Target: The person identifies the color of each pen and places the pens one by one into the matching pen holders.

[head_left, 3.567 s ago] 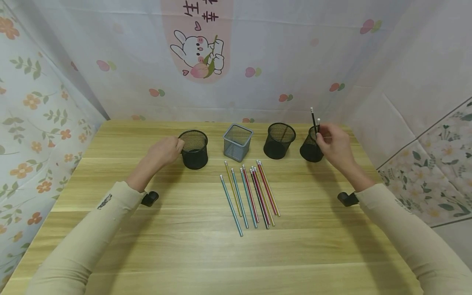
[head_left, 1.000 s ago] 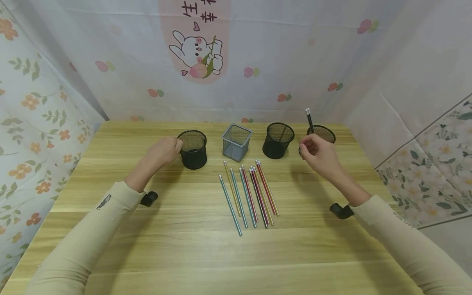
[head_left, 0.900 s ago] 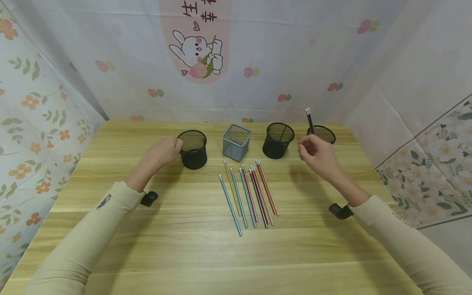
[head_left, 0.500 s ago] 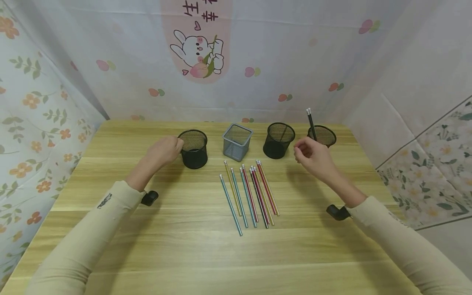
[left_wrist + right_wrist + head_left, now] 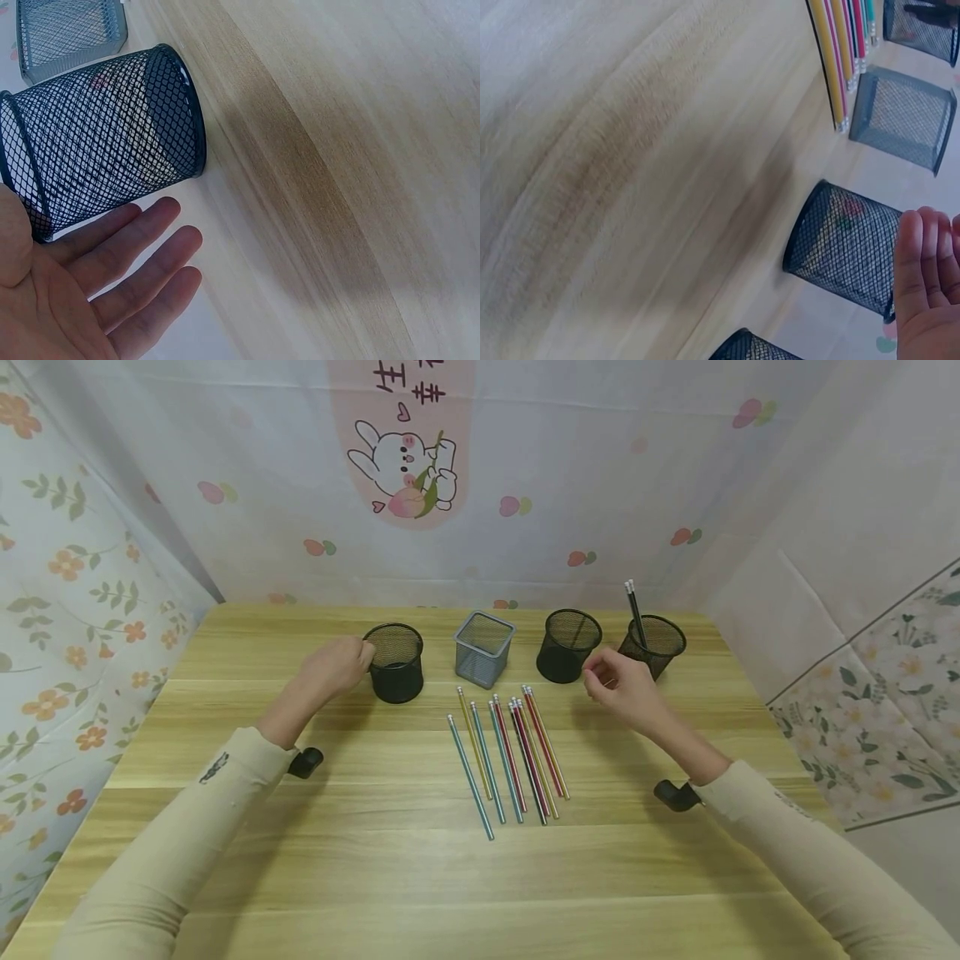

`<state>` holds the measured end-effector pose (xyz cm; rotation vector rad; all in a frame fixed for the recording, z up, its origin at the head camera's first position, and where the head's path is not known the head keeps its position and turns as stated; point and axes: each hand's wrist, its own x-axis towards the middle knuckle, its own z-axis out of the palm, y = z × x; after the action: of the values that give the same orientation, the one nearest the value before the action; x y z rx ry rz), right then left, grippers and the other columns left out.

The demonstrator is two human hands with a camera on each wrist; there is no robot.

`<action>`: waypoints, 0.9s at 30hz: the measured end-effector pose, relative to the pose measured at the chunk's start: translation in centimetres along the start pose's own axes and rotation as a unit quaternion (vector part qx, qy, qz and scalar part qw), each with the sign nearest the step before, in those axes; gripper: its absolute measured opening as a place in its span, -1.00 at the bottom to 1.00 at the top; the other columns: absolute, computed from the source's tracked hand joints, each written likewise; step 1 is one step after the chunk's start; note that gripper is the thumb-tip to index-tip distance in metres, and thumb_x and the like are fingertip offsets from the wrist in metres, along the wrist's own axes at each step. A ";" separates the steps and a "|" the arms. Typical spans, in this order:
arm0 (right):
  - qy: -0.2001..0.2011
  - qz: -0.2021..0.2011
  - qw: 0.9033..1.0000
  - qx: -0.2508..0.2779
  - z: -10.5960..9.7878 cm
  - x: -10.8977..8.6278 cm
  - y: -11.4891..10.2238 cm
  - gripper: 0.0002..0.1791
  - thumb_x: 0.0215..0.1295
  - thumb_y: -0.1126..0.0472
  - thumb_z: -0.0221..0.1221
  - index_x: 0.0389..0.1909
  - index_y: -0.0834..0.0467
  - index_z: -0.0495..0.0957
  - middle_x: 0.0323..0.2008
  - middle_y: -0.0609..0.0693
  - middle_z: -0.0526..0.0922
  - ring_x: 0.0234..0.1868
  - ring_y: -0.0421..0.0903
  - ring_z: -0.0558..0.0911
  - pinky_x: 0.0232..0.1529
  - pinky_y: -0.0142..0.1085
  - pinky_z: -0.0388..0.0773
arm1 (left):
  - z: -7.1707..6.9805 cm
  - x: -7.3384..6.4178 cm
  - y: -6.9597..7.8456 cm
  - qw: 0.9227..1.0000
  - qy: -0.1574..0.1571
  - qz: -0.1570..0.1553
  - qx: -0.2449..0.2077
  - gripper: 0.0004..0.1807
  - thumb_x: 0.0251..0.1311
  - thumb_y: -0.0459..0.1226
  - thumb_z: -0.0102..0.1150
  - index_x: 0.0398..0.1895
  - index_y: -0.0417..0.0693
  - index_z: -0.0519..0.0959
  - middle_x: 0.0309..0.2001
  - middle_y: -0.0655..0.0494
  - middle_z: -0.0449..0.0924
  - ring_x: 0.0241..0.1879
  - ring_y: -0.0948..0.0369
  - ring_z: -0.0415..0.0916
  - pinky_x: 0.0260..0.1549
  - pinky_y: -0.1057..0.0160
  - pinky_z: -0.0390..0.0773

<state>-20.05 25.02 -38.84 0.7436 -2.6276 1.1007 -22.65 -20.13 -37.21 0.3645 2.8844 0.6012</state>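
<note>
My left hand is at the left rim of a round black mesh pen cup; in the left wrist view the cup's rim lies between thumb and index finger, the other fingers extended beside the wall. My right hand, fingers loosely bent and holding nothing, hovers in front of the two right-hand black cups. Two black pencils lean upright in the far-right cup. In the right wrist view the right hand overlaps the neighbouring black cup.
A grey square mesh cup stands between the left cup and another round black cup. In front lie several blue, yellow, red and black pencils, eraser ends away from me. A printed curtain hangs behind the wooden table.
The right hand has let go of the black pencils, which now lean in the far-right cup, and has moved left and toward me. The left hand has stayed at its cup.
</note>
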 end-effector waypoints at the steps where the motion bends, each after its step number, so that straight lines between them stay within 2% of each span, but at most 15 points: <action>1: -0.004 0.003 1.000 -0.004 0.1 0.0 0.0 -0.95 0.41 0.39 0.19 -0.17 0.30 0.58 -0.43 -0.03 0.64 -0.42 -0.10 0.63 -0.40 -0.43 0.54 | 0.0 0.0 0.0 1.000 0.000 -0.001 0.000 -0.58 0.51 -0.23 -0.44 -0.56 -0.10 0.28 -0.54 0.04 0.17 -0.53 0.11 0.09 -0.47 0.12 0.20; 10: -0.040 0.042 0.998 -0.017 1.1 -0.1 -0.2 -0.95 0.37 0.38 0.21 -0.20 0.25 0.60 -0.37 0.00 0.66 -0.35 -0.07 0.65 -0.30 -0.29 0.56 | -0.1 -0.1 0.1 1.000 -0.007 -0.009 -0.010 -0.57 0.50 -0.23 -0.46 -0.57 -0.09 0.26 -0.55 0.05 0.16 -0.54 0.13 0.03 -0.48 0.14 0.15; 16: -0.067 0.056 0.996 -0.026 1.9 0.1 -0.3 -0.95 0.32 0.40 0.24 -0.23 0.26 0.61 -0.38 0.00 0.66 -0.36 -0.05 0.67 -0.29 -0.17 0.56 | 0.0 -0.1 0.0 1.000 -0.008 -0.001 -0.006 -0.59 0.52 -0.24 -0.45 -0.54 -0.10 0.28 -0.53 0.04 0.17 -0.53 0.13 0.05 -0.47 0.14 0.16; 27: -0.137 0.087 0.987 0.000 3.1 0.5 -0.6 -0.95 0.24 0.46 0.24 -0.29 0.34 0.58 -0.41 0.05 0.64 -0.38 -0.05 0.63 -0.35 -0.27 0.55 | 0.0 -0.1 0.0 1.000 -0.003 -0.005 -0.017 -0.55 0.52 -0.21 -0.47 -0.59 -0.09 0.26 -0.55 0.05 0.17 -0.54 0.14 0.04 -0.48 0.14 0.16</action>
<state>-20.17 22.32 -40.46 0.7242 -2.9723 1.1137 -22.57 -20.18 -37.24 0.3450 2.8648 0.6452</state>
